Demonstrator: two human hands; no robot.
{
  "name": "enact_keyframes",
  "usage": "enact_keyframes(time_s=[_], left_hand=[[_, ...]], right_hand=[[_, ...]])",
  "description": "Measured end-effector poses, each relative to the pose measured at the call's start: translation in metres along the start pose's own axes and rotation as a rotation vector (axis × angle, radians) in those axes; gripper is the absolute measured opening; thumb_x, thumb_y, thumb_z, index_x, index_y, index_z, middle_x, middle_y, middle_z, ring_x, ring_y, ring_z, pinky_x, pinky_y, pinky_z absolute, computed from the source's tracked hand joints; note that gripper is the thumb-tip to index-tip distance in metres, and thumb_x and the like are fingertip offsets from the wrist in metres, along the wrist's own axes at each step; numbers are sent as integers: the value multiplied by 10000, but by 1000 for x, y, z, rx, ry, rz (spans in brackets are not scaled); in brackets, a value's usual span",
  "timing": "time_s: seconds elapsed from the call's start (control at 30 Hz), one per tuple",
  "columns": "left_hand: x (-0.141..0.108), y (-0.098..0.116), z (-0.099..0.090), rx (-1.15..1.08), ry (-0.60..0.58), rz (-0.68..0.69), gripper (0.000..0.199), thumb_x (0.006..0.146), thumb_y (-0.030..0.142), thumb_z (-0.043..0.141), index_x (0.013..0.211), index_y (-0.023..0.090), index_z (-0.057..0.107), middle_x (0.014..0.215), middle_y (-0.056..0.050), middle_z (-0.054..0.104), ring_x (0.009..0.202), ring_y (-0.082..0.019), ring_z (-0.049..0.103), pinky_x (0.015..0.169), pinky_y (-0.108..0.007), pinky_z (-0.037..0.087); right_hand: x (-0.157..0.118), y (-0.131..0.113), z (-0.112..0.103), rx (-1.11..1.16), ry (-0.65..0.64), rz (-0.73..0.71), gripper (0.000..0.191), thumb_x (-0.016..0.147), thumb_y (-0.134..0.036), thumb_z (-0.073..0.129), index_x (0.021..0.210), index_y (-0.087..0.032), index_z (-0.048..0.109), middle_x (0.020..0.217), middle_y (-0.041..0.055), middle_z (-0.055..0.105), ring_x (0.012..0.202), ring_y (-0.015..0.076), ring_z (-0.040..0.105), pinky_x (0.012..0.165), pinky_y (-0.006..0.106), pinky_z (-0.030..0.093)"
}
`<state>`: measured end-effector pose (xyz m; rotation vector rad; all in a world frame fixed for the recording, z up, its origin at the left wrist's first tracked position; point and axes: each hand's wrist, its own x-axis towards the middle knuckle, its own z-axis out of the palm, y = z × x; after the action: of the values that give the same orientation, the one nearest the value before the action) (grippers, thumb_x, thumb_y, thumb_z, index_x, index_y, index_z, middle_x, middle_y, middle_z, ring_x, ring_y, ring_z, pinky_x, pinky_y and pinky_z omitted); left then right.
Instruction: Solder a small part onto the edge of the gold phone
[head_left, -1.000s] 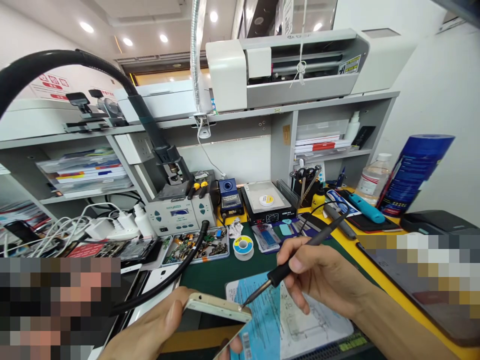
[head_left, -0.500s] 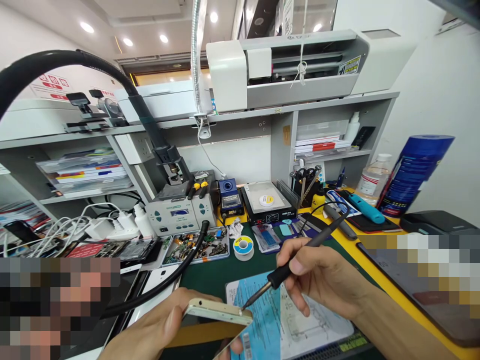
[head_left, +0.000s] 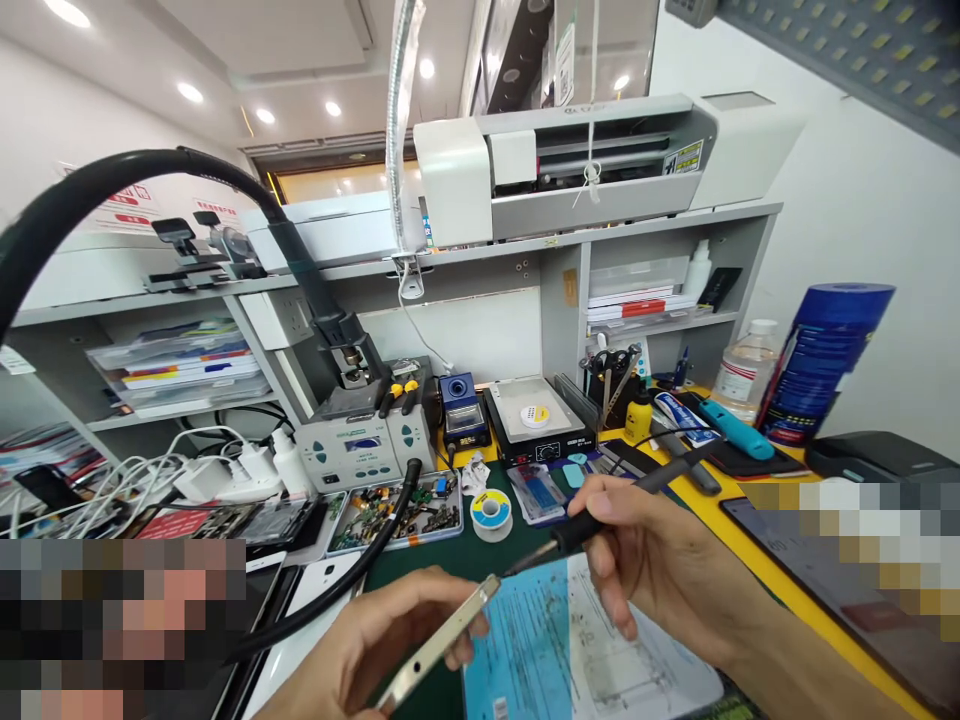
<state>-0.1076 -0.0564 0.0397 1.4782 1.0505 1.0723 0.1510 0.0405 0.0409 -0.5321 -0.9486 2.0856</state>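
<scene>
My left hand (head_left: 390, 620) is closed around a thin gold smartphone (head_left: 441, 642), tilted so that its narrow side edge faces up. In my right hand (head_left: 652, 550) is a black soldering iron (head_left: 576, 532), gripped like a pen, its tip pointing left and down. That tip sits at the phone's upper right corner; I cannot tell whether it touches. Beneath both hands lies a blue and white printed sheet (head_left: 525, 625) on a green mat (head_left: 431, 545).
Behind the hands stand a solder spool (head_left: 491, 515), a tray of small parts (head_left: 405, 515) and a grey rework station (head_left: 367, 440). A black hose (head_left: 352, 560) arches across the left. On the right lie a dark tablet (head_left: 817, 590) and a blue can (head_left: 825, 360). Another person is partly visible at lower left.
The phone has turned in my left hand from nearly level to steeply slanted, its side edge now facing me. The iron's tip has shifted slightly up and right. The camera view has tilted up.
</scene>
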Motion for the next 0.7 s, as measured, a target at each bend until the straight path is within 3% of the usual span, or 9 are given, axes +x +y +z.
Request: enact_keyframes(time_s=[0.07,0.2,0.47,0.6,0.7], left_hand=[[4,0,2,15,-29,-2,799,602,763,781,1203,238,760,1084,-121,771,992,-347,733,929,-473,565],[7,-12,2,60,39,35,833,592,746,798,1252,241,727,1142,-113,746,1091,-363,689,1004,-472,521],[3,-42,-1,155,207,54,904,476,659,889,1264,249,723,1324,-124,680,1296,-433,563,1134,-501,416],[2,-45,-2,196,257,42,913,422,587,936,1256,276,731,1355,-106,673,1362,-460,494,1182,-532,342],[1,-42,0,207,285,25,925,399,564,957,1259,309,729,1363,-89,670,1363,-463,495,1176,-530,359]], right_hand=[[-1,0,4,4,13,-21,136,836,-289,756,837,-153,739,590,13,726,414,164,682,363,211,551],[0,0,9,27,6,-16,171,767,-221,837,898,-158,748,645,-5,727,460,152,700,386,198,569],[2,11,10,16,102,5,256,855,-297,765,668,-159,657,628,14,726,435,137,673,378,198,556],[5,13,11,-11,171,50,357,886,-331,713,587,-142,666,553,26,699,378,121,635,332,181,516],[7,15,10,-45,192,84,464,896,-427,699,547,-121,685,475,50,671,339,116,608,320,172,498]])
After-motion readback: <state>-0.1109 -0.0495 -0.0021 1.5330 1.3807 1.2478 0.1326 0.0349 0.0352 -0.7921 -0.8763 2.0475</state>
